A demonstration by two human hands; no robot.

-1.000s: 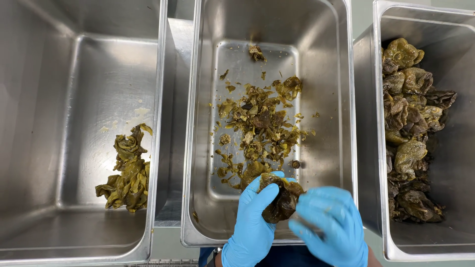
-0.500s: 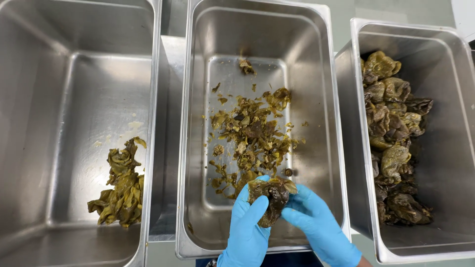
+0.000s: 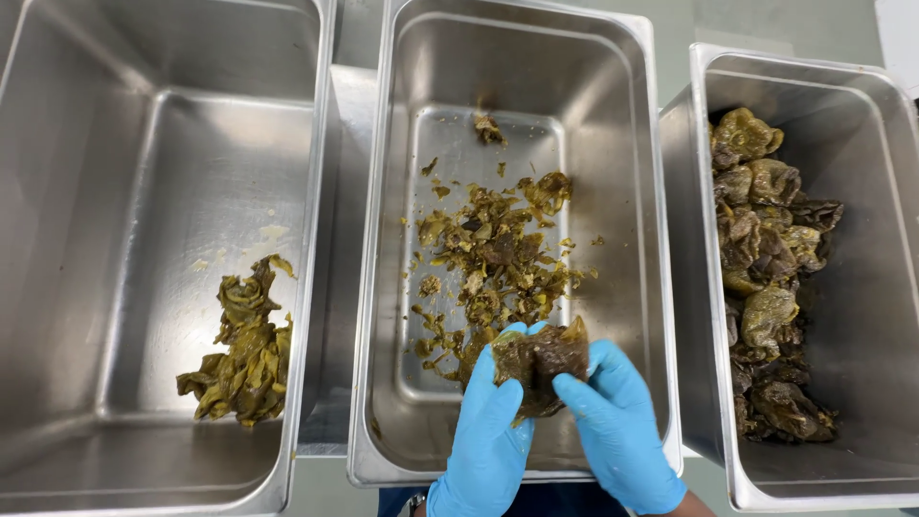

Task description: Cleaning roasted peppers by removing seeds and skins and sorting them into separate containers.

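Both my hands wear blue gloves and hold one dark olive-brown cooked pepper (image 3: 541,362) over the near end of the middle steel pan (image 3: 383,287). My left hand (image 3: 488,431) grips its left side with thumb and fingertips. My right hand (image 3: 617,426) pinches its right side. Below them, the middle pan's floor carries scattered brownish-green scraps and seeds (image 3: 493,258).
The left steel pan (image 3: 115,144) holds a small pile of limp green pepper strips (image 3: 244,349) near its right wall. The right steel pan (image 3: 862,124) holds several whole dark roasted peppers (image 3: 766,278) along its left side. The pans sit side by side.
The pepper in my hands has been spread flatter and wider between my fingers. The camera view has shifted slightly, with the pans sliding left in frame.
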